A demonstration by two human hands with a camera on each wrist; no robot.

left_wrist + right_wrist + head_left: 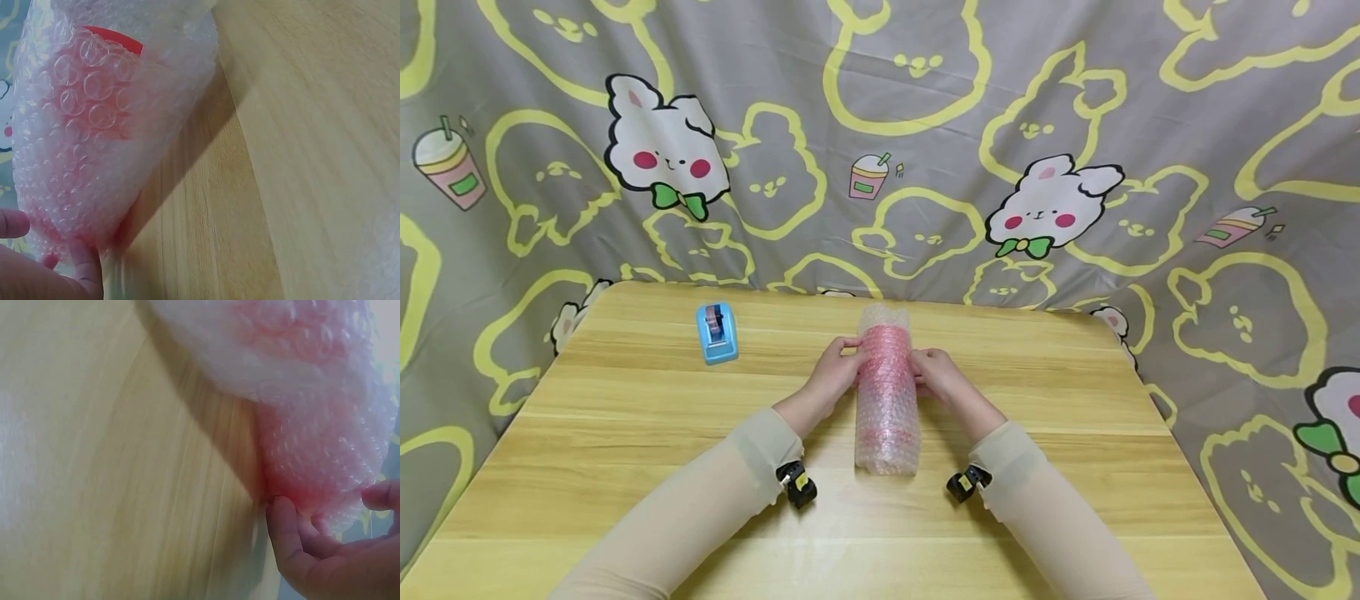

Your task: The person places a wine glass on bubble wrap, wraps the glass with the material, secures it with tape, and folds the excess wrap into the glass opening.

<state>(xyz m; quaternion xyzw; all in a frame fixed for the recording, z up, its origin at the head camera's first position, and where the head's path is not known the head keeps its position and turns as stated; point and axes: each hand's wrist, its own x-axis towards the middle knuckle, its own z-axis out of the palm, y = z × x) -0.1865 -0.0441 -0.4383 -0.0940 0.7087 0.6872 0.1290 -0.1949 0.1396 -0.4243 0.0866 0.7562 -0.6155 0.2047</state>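
A long bundle of clear bubble wrap (pixel 887 408) lies lengthwise on the table in the head view, with something pink-red showing through it. My left hand (pixel 835 372) holds its left side near the far half, and my right hand (pixel 942 377) holds the right side opposite. In the left wrist view, a bright red curved edge (pixel 119 39) shows inside the wrap (pixel 94 169), thumb and fingers at its far end. The right wrist view has curled fingertips on the wrap (pixel 325 437) low at its side. The wrapped thing's full shape is hidden.
A blue tape dispenser (pixel 721 348) stands at the back left of the wooden table (pixel 625 467). Behind and beside the table hangs a grey curtain (pixel 790 75) with cartoon animals. A small black camera sits at each wrist.
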